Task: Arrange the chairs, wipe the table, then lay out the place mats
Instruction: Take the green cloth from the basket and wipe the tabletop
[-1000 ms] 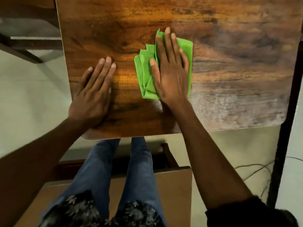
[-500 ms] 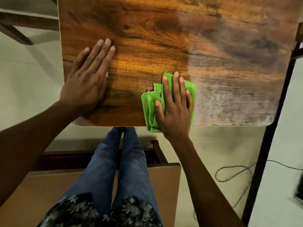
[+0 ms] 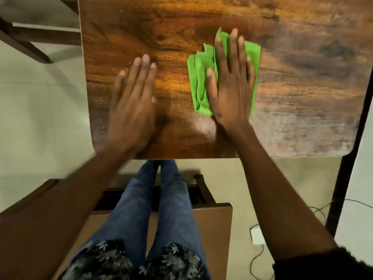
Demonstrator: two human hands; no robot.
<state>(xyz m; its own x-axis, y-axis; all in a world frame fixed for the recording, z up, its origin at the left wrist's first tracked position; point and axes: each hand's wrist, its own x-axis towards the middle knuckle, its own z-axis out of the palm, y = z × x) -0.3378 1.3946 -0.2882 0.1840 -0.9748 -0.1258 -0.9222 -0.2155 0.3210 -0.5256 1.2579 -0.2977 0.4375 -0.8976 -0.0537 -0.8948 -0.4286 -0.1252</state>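
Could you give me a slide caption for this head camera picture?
Right hand presses a green cloth flat on the wooden table; left hand rests beside it.

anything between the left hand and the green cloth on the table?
Nothing: head view shows only bare wooden table between the left hand and the green cloth under the right hand.

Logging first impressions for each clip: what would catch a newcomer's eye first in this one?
The bright green cloth stands out, folded and pressed flat under the right hand near the middle of the wooden table. The left hand lies palm-down on the bare tabletop beside it, toward the table's left edge. Below the near edge, legs in blue jeans show in front of a chair seat.
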